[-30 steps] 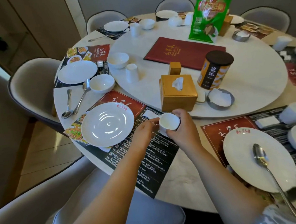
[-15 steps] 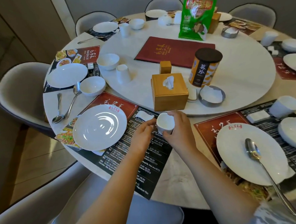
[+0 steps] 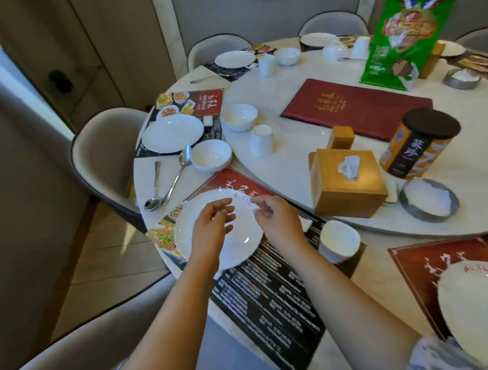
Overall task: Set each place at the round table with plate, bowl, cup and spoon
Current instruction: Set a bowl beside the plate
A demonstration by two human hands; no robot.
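The round table [image 3: 377, 265] carried a raised white turntable [image 3: 306, 153] at its middle and printed placemats [image 3: 271, 296] round its rim, with two spoons [image 3: 166, 183] and a white bowl [image 3: 210, 155] lying straight on the top at the left. On the turntable stood a wooden tissue box [image 3: 347, 182], a red menu folder [image 3: 357, 108], a green bag [image 3: 404, 35], a dark-lidded tin [image 3: 418, 144], another bowl [image 3: 238, 117] and an upturned cup [image 3: 261, 141].

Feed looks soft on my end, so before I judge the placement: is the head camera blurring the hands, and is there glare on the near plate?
Head view: both the left hand and right hand are motion-smeared at the fingertips; the plate beneath shows only one small bright glint; the green bag at the far edge is blurred and stretched by the wide lens; the cup reads fairly sharp.
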